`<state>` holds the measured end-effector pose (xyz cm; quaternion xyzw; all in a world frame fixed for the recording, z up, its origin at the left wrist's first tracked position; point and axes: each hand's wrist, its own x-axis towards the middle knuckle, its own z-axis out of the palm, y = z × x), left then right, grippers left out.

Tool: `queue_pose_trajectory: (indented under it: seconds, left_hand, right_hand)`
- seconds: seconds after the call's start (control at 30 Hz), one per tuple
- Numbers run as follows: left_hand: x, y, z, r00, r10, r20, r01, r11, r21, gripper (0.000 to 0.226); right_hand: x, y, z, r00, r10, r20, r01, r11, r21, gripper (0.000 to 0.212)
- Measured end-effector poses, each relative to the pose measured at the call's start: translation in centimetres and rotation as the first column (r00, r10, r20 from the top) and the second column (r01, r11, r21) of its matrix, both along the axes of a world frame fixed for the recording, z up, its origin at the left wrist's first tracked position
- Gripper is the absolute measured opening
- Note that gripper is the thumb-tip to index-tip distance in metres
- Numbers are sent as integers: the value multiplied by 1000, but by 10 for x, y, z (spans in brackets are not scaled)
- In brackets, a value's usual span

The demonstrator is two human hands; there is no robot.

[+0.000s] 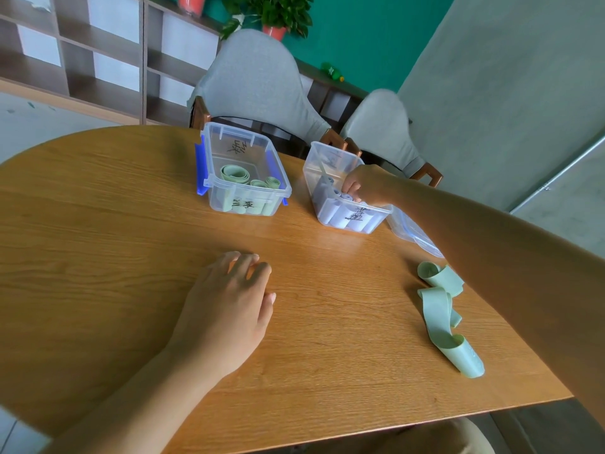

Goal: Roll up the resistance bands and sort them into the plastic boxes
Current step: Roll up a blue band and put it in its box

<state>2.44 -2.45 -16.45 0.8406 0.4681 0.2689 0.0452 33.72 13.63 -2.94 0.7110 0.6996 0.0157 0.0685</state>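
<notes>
Nearest, the rounded front edge of the wooden table (98, 290), running from low left to the near right corner. Left hand (229, 306) flat on the bare wood near the middle, palm down, fingers relaxed and slightly bent, gripping nothing; wide open tabletop to its left and ahead of it.

To the right, close to the table's right edge, a loose green band (442, 312) lying unrolled in curls and loops, untouched, with the right forearm passing above it. Open wood between this band and the left hand.

Farther back, just past the band's far end, a clear lid (412, 231) flat on the table, partly under the forearm, touching or just beside the right box.

Beyond, two clear plastic boxes side by side near the far edge, a gap of bare wood between them. Left box (244, 199) with blue clips, handwritten label, several rolled green bands (234, 175) inside. Right box (330, 211) also labelled, holding rolled pale blue bands (330, 188). Right hand (363, 186) reaching down into the right box, fingers curled and pinching one blue roll at the near rim.

Behind the table, two grey chairs (258, 77) pushed in close against the far edge.
</notes>
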Motion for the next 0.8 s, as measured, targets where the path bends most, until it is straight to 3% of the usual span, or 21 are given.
queue_pose_trajectory:
  seconds: [0.53, 0.8]
  left_hand:
    - [0, 0, 2, 1000, 2, 13, -2, 1000, -14, 30]
    - [0, 1, 0, 1000, -6, 15, 6, 1000, -18, 31]
  right_hand:
    - [2, -4, -10, 993, 25, 113, -28, 999, 30, 40]
    - [-3, -8, -7, 997, -3, 72, -1, 999, 51, 38]
